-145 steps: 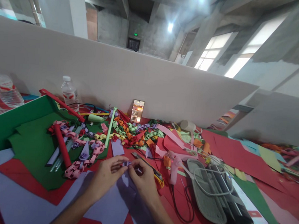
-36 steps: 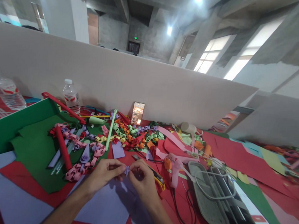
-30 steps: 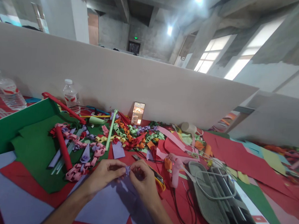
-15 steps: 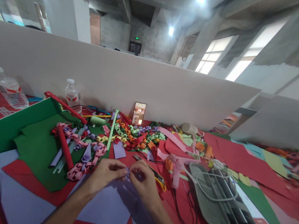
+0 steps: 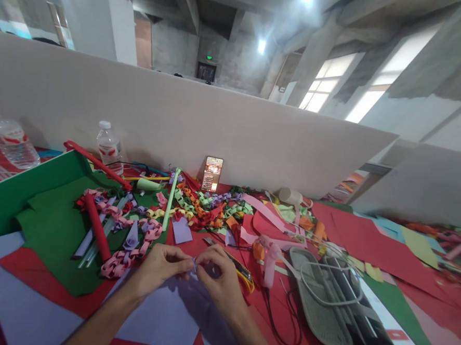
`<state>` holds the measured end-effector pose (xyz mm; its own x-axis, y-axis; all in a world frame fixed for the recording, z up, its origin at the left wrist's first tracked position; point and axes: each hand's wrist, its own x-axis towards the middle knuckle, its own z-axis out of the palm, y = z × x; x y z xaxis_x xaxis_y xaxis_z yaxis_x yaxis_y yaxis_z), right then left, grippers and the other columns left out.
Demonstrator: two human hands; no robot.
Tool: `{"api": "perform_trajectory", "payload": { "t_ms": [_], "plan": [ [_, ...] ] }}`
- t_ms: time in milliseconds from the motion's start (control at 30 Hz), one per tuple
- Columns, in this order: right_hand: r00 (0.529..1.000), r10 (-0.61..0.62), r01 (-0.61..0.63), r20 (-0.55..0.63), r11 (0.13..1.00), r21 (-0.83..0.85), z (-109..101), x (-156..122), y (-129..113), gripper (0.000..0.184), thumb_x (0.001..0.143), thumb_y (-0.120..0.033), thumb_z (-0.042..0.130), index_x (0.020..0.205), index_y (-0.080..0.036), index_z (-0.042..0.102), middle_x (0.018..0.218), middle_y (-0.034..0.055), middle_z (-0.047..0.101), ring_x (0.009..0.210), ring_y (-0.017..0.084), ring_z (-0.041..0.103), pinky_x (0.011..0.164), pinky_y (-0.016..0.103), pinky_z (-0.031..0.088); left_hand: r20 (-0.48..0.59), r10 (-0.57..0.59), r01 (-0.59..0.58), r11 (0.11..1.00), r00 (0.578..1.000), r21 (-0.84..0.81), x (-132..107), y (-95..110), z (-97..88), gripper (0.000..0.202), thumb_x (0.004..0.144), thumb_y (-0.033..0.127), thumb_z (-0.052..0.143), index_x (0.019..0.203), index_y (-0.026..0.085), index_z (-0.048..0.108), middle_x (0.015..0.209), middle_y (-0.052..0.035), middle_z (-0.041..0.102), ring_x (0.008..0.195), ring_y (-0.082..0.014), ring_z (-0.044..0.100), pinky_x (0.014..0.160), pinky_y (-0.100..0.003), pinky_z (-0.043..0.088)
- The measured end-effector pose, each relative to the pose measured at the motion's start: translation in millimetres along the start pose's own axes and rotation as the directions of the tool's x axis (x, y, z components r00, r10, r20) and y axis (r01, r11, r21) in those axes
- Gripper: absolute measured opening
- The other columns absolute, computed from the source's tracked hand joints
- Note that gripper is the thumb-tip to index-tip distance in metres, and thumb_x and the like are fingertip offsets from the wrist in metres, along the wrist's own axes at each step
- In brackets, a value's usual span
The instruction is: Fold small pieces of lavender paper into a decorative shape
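Between my two hands is a small piece of purple paper [image 5: 194, 264], mostly covered by my fingers. My left hand [image 5: 165, 270] pinches its left side, and my right hand [image 5: 218, 276] pinches the right side with thumb and index finger. Both hands hover over a large purple paper sheet [image 5: 159, 308]. A yellow utility knife [image 5: 243, 275] lies partly behind my right hand. Just beyond the fingers rests a purple paper rectangle [image 5: 182, 230]. Left of my left hand lies a pink paper chain [image 5: 111, 266].
A pink glue gun [image 5: 269, 268] with a black cord lies right of my hands, beside a grey case [image 5: 319, 308]. A phone [image 5: 212, 174] leans on the white partition [image 5: 275, 139]. Colourful paper chains [image 5: 205, 205], a red paper roll [image 5: 97, 229] and a water bottle [image 5: 109, 145] are around.
The view has shifted slightly, so everything sits a little further left. My fingers stay together on the small purple paper, with only a slight change of the right fingers.
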<state>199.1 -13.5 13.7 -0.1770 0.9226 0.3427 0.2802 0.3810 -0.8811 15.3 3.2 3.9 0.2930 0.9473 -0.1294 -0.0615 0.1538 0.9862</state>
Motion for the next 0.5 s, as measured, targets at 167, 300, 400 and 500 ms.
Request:
{"api": "perform_trajectory", "payload": {
  "t_ms": [167,300,400,500],
  "plan": [
    [0.999,-0.019,0.023,0.038,0.995,-0.1,-5.4,0.6,-1.0,0.013,0.08,-0.009,0.064,0.082,-0.021,0.07,0.084,0.0025,0.063,0.079,0.017,0.06,0.068,0.026,0.043,0.034,0.0,-0.001,1.0,0.999,0.027,-0.5,0.2,-1.3,0.034,0.074,0.047,0.08,0.08,0.013,0.081,0.069,-0.0088,0.076,0.06,-0.016,0.063,0.061,-0.027,0.048],
    [0.999,-0.046,0.049,0.023,0.985,-0.168,-5.1,-0.5,-0.7,0.011,0.084,-0.012,0.064,0.081,-0.021,0.069,0.084,0.0026,0.063,0.082,0.019,0.06,0.072,0.028,0.043,0.028,0.014,-0.015,1.0,1.0,0.025,-2.9,7.1,2.8,0.035,0.076,0.045,0.079,0.088,0.013,0.082,0.075,-0.0095,0.077,0.067,-0.0178,0.065,0.066,-0.028,0.05],
    [0.999,-0.045,0.046,0.012,0.983,-0.18,-3.7,-1.3,-0.5,0.011,0.087,-0.013,0.063,0.081,-0.021,0.068,0.084,0.0026,0.063,0.082,0.019,0.059,0.073,0.029,0.043,0.026,0.008,-0.008,1.0,1.0,-0.003,-5.2,11.4,5.9,0.038,0.076,0.046,0.079,0.094,0.013,0.082,0.077,-0.0096,0.078,0.071,-0.0189,0.067,0.069,-0.028,0.051],
    [0.998,-0.057,0.059,0.019,0.982,-0.181,-3.4,-2.1,1.0,0.012,0.087,-0.012,0.062,0.081,-0.021,0.066,0.085,0.0025,0.062,0.082,0.018,0.059,0.074,0.029,0.044,0.014,-0.038,0.038,0.998,0.999,-0.051,-6.6,10.7,5.9,0.041,0.074,0.047,0.08,0.098,0.014,0.081,0.083,-0.0109,0.079,0.075,-0.0202,0.069,0.07,-0.029,0.052]
  ]
}}
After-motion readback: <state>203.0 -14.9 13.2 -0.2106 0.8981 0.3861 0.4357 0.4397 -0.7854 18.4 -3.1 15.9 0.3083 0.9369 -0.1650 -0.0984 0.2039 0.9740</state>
